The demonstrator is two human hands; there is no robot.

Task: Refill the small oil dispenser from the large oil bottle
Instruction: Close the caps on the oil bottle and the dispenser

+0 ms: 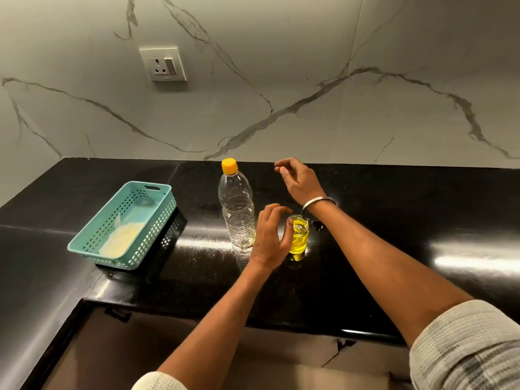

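Note:
A large clear plastic oil bottle [235, 209] with an orange cap stands upright on the black counter, nearly empty with a little oil at its base. Right of it stands a small glass dispenser [299, 237], open-topped and mostly full of yellow oil. My left hand [270, 235] hovers between the two with fingers spread, its fingertips close to the dispenser's rim; I cannot tell if they touch. My right hand [298, 178] is raised behind the dispenser, fingers loosely curled and holding nothing, a metal bangle on its wrist.
A teal plastic basket [92, 240] with a pale cloth inside sits at the left of the glossy black counter [394, 220]. A small dark object [318, 225] lies just behind the dispenser. A marble wall with a socket [163, 63] backs the counter.

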